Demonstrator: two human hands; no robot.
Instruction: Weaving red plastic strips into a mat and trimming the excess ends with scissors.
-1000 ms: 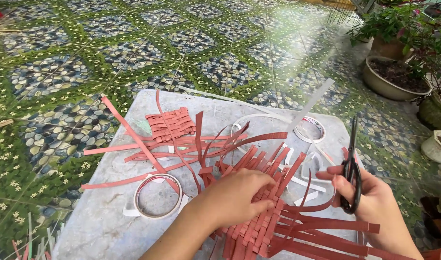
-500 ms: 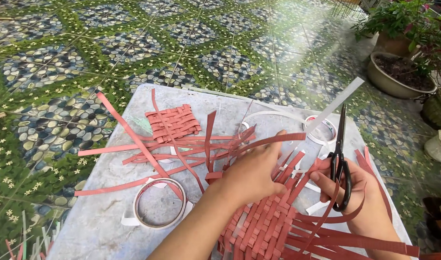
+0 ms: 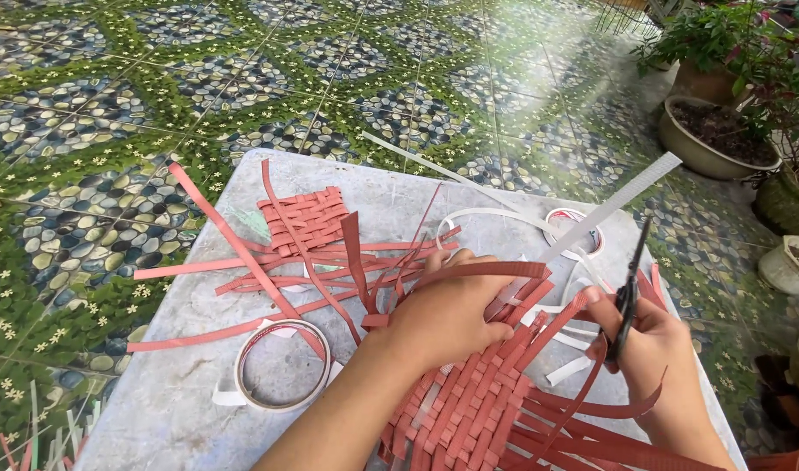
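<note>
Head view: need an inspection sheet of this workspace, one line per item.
Surface: grey stone-look table, bare at its far edge.
Job's things: red woven strip mat under the left hand; black scissors in the right hand, blades pointing away.
Clutter: small woven red panel; loose red strips; tape roll near front edge; second tape roll and white strip at the far right.
Hands: left presses flat on the weave; right is closed on the scissors.
Cables: nothing seen.
Surroundings: patterned pebble-and-grass floor; potted plants at right.
</note>
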